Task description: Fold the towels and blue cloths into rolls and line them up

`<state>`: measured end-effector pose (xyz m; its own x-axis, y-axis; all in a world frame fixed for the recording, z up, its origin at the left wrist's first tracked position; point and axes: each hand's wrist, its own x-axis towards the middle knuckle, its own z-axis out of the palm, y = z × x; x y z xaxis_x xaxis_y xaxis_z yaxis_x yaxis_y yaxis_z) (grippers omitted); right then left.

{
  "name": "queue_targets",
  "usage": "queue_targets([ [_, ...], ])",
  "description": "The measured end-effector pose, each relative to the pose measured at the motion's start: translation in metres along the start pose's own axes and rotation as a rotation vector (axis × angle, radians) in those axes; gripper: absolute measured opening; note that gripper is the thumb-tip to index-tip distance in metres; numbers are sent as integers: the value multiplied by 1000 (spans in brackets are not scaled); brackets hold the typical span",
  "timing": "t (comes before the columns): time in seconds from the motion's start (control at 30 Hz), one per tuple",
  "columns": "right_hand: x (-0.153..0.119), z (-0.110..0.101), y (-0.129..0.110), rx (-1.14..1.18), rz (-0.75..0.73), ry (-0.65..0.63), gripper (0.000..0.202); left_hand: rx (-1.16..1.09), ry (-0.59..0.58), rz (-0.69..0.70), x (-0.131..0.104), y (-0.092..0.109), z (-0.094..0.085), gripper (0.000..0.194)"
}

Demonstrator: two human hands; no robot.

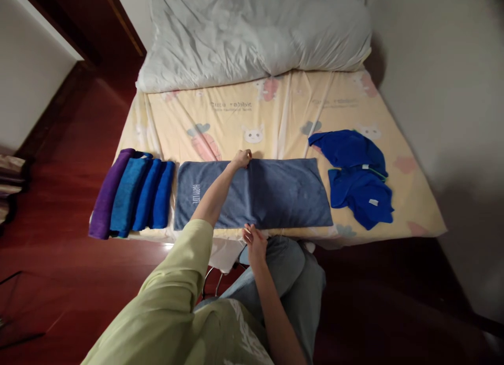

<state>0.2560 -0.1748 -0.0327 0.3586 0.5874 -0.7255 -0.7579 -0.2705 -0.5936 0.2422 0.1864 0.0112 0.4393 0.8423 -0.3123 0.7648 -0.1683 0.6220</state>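
A grey-blue towel lies spread lengthwise along the near side of the bed, with "HAPPY LIFE" lettering at its left end. A crease runs across its middle. My left hand reaches over it and pinches the far edge near that crease. At the near edge, just opposite, my right hand has its fingers closed on the towel's border. My left forearm hides part of the towel's left half.
Rolled towels lie side by side on the left: a purple one, a teal one and blue ones. Two crumpled blue cloths lie at the right. A grey quilt is heaped across the bed's far part, on a patterned yellow sheet.
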Motion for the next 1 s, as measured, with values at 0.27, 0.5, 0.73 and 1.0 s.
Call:
queue_targets([
  [0.27,-32,-2,-30,-98,-167,0,47,-224,149,26,-22,24,-31,18],
  [0.5,-77,9,-96,-431,-655,16,42,-556,232,152,-71,71,-109,2],
  [0.73,-114,22,-204,-357,-952,-50,54,-777,343,363,-159,109,-208,20],
  [1.0,-155,74,-343,-361,-1307,-155,50,-774,437,604,-283,114,-278,45],
])
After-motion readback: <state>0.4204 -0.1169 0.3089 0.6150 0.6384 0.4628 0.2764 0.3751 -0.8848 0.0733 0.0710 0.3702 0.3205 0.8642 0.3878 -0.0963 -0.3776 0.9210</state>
